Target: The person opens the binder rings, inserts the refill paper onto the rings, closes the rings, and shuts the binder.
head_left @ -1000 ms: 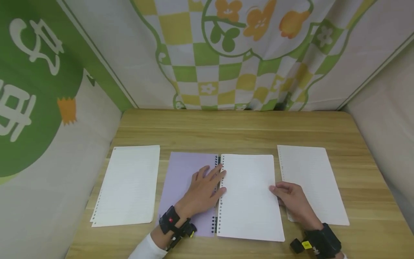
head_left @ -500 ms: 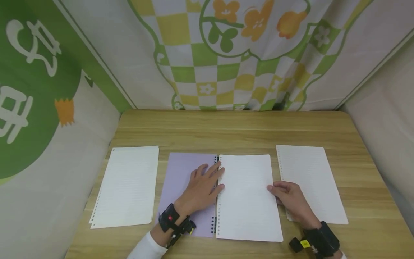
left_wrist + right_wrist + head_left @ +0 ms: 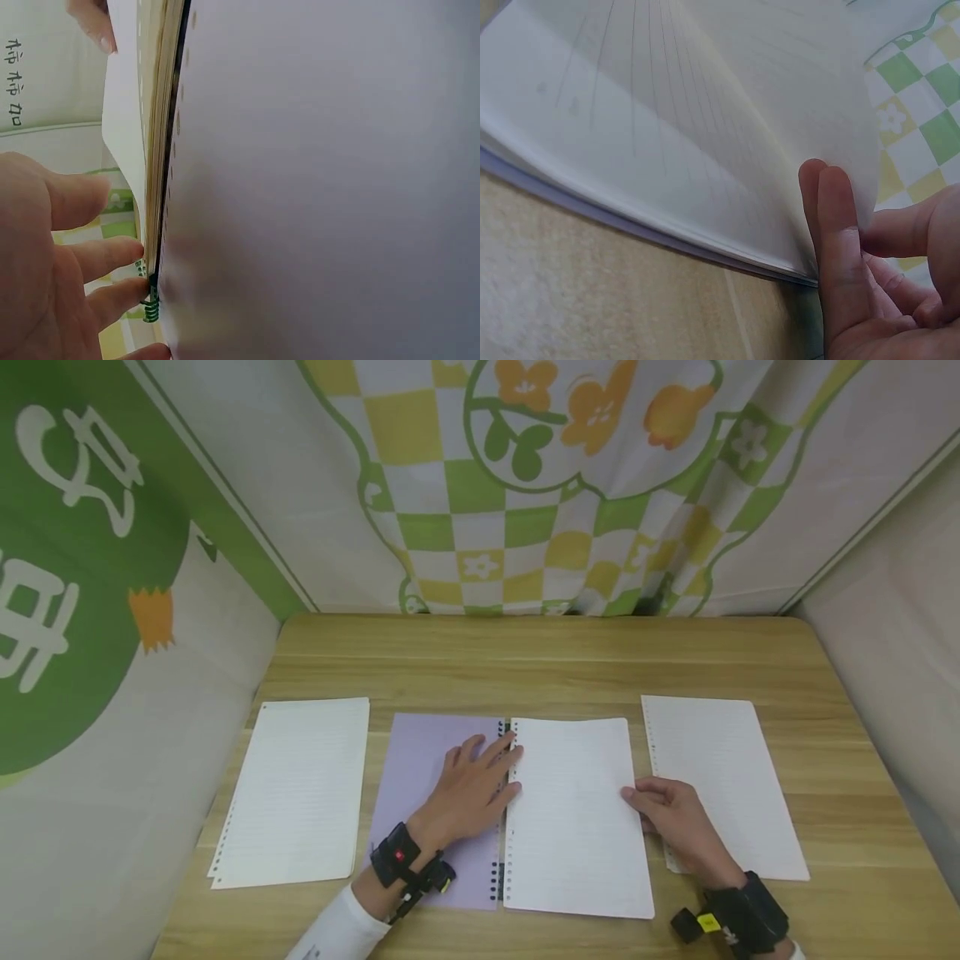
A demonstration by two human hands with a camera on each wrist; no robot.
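Note:
A ring-bound notebook lies open, its purple cover (image 3: 408,752) on the left and a lined white page (image 3: 573,843) on the right. My left hand (image 3: 467,797) rests across the cover with fingers spread, the fingertips at the binding and the page's punched edge. Green binding rings (image 3: 151,309) show beside those fingertips in the left wrist view. My right hand (image 3: 672,818) pinches the page's outer edge between thumb and fingers. In the right wrist view, the pinched sheet (image 3: 817,90) bends up from the pages below (image 3: 630,142), with fingers (image 3: 838,202) under it.
Loose punched sheets (image 3: 292,793) lie stacked to the left of the notebook. Another loose lined sheet (image 3: 723,785) lies at the right, partly behind my right hand. All rest on a wooden table (image 3: 525,664), with a patterned curtain (image 3: 525,527) behind its far edge.
The page's lower outer corner has shifted slightly left. Both hands stay in nearly the same places, the right still pinching the page edge.

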